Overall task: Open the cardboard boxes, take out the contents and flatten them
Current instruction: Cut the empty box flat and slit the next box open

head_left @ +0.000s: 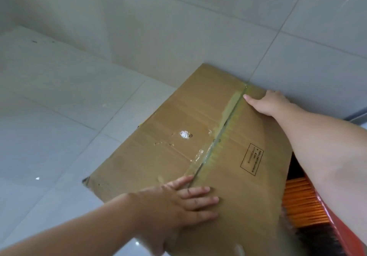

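A brown cardboard box [178, 146] lies with its broad top face up on a pale tiled floor [59, 136], its far end close against a tiled wall [218, 27]. Down the middle of that face runs the seam [216, 136] where the two flaps meet, covered by a strip of yellowish, wrinkled tape [228, 120] that is partly torn. Left of the seam the cardboard carries a small white scuffed patch [184, 134] and shreds of clear tape. Right of the seam a black-outlined printed label [251, 159] sits on the flap; its text is too small to read.

The left hand [178, 202] lies flat on the box's near end, fingers straight and spread, pressing down across the near part of the seam. The right hand [268, 102] reaches to the box's far end by the wall; its thumb points at the seam, and the other fingers curl over the far edge of the right flap, gripping it.

Just right of the box, under the right forearm, an orange ribbed thing [297, 202] shows with a red edge [341, 230] beside it; what it is cannot be told. At the box's left edge, a tiny yellow speck pokes out on the floor.
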A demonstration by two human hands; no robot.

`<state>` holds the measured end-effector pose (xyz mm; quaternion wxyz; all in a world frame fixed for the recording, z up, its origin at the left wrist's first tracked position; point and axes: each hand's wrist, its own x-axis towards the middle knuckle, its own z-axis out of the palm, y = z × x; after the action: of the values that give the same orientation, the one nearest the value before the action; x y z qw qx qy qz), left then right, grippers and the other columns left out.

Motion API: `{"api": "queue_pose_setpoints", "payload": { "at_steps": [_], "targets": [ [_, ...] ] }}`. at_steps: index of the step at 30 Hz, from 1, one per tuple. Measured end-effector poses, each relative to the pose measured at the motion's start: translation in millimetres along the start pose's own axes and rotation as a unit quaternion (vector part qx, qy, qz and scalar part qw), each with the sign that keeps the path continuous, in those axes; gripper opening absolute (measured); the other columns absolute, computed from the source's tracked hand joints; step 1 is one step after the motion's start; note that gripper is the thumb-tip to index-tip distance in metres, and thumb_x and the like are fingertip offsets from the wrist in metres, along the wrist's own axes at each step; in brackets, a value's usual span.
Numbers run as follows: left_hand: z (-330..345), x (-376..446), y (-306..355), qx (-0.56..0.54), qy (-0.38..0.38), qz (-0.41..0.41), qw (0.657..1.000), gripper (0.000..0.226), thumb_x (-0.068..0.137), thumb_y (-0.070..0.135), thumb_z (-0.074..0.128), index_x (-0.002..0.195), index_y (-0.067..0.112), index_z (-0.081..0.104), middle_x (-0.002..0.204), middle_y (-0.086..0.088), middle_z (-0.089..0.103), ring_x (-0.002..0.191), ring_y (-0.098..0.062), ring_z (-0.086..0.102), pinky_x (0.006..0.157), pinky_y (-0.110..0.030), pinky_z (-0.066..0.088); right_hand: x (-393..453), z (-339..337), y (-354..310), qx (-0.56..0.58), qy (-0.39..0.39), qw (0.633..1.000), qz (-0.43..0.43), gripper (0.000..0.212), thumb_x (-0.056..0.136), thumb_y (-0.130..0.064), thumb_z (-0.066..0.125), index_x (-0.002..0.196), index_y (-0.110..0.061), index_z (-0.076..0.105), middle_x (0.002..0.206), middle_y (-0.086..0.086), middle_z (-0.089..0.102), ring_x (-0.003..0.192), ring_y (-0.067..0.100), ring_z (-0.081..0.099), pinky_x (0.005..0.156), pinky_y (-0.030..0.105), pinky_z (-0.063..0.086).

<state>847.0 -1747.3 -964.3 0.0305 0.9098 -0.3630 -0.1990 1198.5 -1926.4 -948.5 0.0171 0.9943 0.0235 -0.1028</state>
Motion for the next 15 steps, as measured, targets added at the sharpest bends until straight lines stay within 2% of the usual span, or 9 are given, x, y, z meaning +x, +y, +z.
{"api": "queue_pose_setpoints", "payload": {
  "at_steps": [1,3,7,12,15],
  "targets": [
    [-1.9,-12.4,-5.1,-0.012,-0.025,-0.016,0.999,0.109,0.076,0.047,0.069,0.15,0.034,-0.011,0.157,0.011,-0.022,0.142,-0.011,-0.026,0.108,-0.043,-0.027,-5.4,1.9,-4.6,-0.001,-0.002,1.0,0.006,0.112,0.069,-0.089,0.036,0.146,-0.007,0.032,0.148,0.017,0.034,0.135,0.037,0.036,0.106,0.047,0.034],
    [-0.9,-37.9,-13.6,-0.016,-0.052,-0.037,0.998,0.118,0.074,0.04,0.073,0.148,0.036,-0.019,0.153,0.017,-0.03,0.138,-0.007,-0.032,0.106,-0.038,-0.03,-16.6,3.8,-14.9,-0.011,-0.009,1.0,0.014,0.114,0.068,-0.09,0.035,0.147,-0.008,0.03,0.149,0.017,0.032,0.137,0.037,0.034,0.107,0.049,0.033],
    [5.3,-84.9,-16.6,-0.044,-0.087,-0.1,0.99,0.112,0.077,0.02,0.067,0.149,0.034,-0.018,0.153,0.017,-0.028,0.139,-0.007,-0.03,0.113,-0.041,-0.022,-44.3,6.4,-32.5,-0.043,-0.04,0.998,0.013,0.118,0.065,-0.093,0.033,0.15,-0.011,0.025,0.154,0.017,0.027,0.14,0.036,0.03,0.11,0.051,0.03],
    [6.8,-150.7,-6.1,-0.141,-0.126,-0.178,0.966,0.103,0.078,0.011,0.057,0.15,0.032,-0.014,0.155,0.019,-0.023,0.138,0.002,-0.025,0.113,-0.035,-0.021,-97.5,11.9,-55.2,-0.072,-0.091,0.993,-0.019,0.133,0.044,-0.102,0.024,0.143,-0.014,0.041,0.145,0.014,0.045,0.128,0.035,0.047,0.104,0.045,0.041],
    [9.9,-192.1,-3.3,-0.185,-0.09,-0.229,0.952,0.09,0.081,0.005,0.045,0.151,0.036,-0.002,0.155,0.025,-0.009,0.138,0.007,-0.016,0.112,-0.022,-0.015,-143.2,17.1,-71.9,-0.112,-0.088,0.989,-0.048,0.117,0.063,-0.096,0.02,0.143,-0.013,0.042,0.145,0.012,0.046,0.129,0.033,0.046,0.102,0.039,0.042]
  ]
}}
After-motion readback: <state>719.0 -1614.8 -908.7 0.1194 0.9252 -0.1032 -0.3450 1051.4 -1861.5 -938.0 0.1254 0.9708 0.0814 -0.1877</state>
